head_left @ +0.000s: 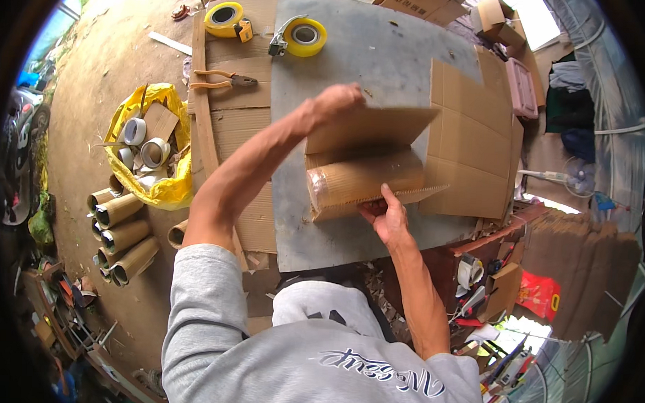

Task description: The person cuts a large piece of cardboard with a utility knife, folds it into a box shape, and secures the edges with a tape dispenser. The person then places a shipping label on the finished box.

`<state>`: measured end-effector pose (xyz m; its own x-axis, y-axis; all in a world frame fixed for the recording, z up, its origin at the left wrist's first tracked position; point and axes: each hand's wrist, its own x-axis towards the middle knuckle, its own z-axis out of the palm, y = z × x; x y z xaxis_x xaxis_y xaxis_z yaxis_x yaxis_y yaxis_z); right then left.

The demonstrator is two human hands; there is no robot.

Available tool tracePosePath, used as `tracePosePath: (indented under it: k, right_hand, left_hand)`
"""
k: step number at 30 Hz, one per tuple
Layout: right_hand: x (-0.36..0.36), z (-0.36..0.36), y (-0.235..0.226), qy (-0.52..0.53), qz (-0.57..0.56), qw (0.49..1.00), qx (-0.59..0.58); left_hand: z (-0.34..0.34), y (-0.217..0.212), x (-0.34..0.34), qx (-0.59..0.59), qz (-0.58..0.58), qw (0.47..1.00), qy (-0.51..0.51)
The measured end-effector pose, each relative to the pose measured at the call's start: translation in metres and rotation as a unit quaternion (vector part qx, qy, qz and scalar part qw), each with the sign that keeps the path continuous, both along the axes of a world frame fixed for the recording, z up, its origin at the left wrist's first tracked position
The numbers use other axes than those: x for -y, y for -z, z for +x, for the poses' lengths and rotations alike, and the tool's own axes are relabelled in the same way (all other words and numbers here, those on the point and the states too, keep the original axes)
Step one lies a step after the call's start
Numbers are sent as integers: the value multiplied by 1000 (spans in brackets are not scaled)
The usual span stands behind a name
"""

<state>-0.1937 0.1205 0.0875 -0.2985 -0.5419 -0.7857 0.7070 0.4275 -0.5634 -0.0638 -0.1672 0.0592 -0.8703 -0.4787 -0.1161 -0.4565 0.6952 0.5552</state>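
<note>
A cardboard roll (362, 185) is held down on the grey tabletop (363, 54). It lies on its side, in front of the person. The right hand (389, 221) is pressed against the near side of the roll. Its fingers (388, 197) are spread flat on the roll, with one finger laid up over the brown paper. The left hand (338, 101) is placed at the far edge of a cardboard flap (368, 128). That flap is bent over the top of the roll. The left fingers are curled over the flap's edge and hidden behind it, so how tightly they are closed cannot be told.

Just right of the right fingers, a big flat cardboard sheet (470, 146) is spread on the tabletop. Far beyond the left fingers, two yellow tape rolls (305, 36) are seen, and a pair of pliers (224, 79) is laid to their left. Well left of both hands, on the ground, a yellow bag (170, 189) with tape rolls in it is seen. Cardboard tubes (126, 234) are piled near it.
</note>
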Motion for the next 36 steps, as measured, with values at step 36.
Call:
tracePosePath:
  k: [36]
  right_hand:
    - [-93,-100,-11,-399,-30,543,-739]
  left_hand:
    - [108,-1,-297,-267,-55,944,-186]
